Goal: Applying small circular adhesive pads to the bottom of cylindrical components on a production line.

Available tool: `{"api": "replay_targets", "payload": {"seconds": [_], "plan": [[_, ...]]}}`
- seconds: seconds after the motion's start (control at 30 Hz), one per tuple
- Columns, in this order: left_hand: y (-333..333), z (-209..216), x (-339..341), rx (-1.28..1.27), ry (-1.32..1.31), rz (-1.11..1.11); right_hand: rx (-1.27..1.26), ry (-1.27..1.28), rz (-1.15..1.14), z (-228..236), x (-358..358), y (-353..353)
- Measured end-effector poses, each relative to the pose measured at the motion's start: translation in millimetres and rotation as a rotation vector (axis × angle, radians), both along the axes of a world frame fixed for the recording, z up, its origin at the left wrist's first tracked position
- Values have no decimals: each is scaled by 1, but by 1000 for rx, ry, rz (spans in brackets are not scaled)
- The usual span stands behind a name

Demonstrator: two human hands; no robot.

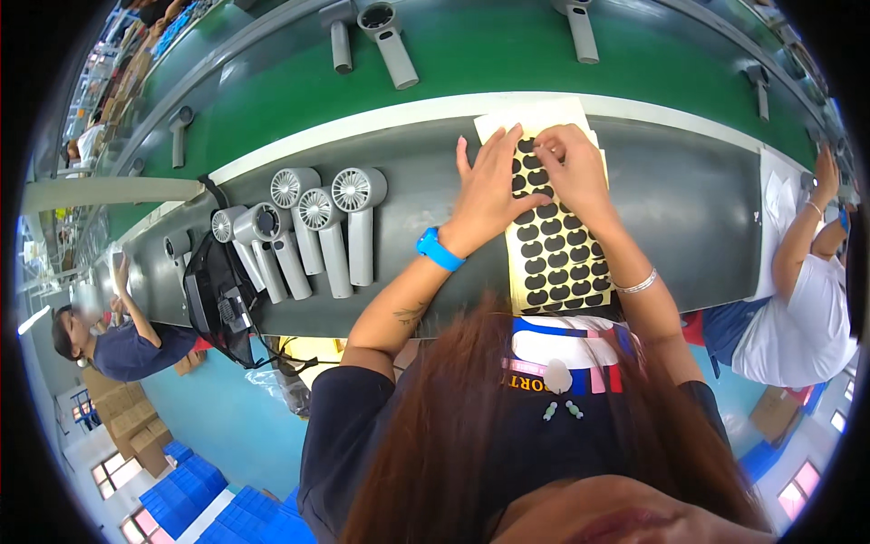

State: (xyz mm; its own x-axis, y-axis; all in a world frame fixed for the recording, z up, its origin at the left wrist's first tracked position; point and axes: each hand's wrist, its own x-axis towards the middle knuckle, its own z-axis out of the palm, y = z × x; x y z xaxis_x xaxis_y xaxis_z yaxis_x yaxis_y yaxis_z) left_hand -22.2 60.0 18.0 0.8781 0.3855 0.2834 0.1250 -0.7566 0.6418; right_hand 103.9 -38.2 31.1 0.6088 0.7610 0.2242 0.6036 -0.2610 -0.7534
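A pale yellow sheet (pixel 518 281) covered with rows of black rounded stickers (pixel 553 247) lies in front of me on the dark work surface. My left hand (pixel 489 190), with a blue wristband, rests on the sheet's left side, fingers stretched out and thumb across the stickers. Near the sheet's top, my right hand (pixel 575 174) has thumb and forefinger pinched close to the stickers; what is between the fingertips is too small to make out. To the left lies a group of grey handheld fans (pixel 360 227), round heads away from me.
A green conveyor belt (pixel 489 54) runs beyond the work surface, carrying more grey fan bodies (pixel 390 50). At the left edge sits a black device with cables (pixel 213 304). One person (pixel 136 335) works on the left, another (pixel 802 299) on the right beside white sheets (pixel 770 213).
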Motion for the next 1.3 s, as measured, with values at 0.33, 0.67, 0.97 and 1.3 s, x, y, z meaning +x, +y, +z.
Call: {"api": "replay_targets", "payload": {"seconds": [0.33, 0.67, 0.97, 1.3], "plan": [[0, 0, -4, -54, 28, 7, 136, 79, 7, 14, -6, -4], [140, -22, 41, 121, -125, 1039, 380, 378, -94, 19, 1, -45], [155, -3, 54, 113, -403, 1013, 369, 219, -162, 30, 10, -77], [35, 98, 35, -354, -925, 82, 447, 267, -264, 52, -4, -113]]}}
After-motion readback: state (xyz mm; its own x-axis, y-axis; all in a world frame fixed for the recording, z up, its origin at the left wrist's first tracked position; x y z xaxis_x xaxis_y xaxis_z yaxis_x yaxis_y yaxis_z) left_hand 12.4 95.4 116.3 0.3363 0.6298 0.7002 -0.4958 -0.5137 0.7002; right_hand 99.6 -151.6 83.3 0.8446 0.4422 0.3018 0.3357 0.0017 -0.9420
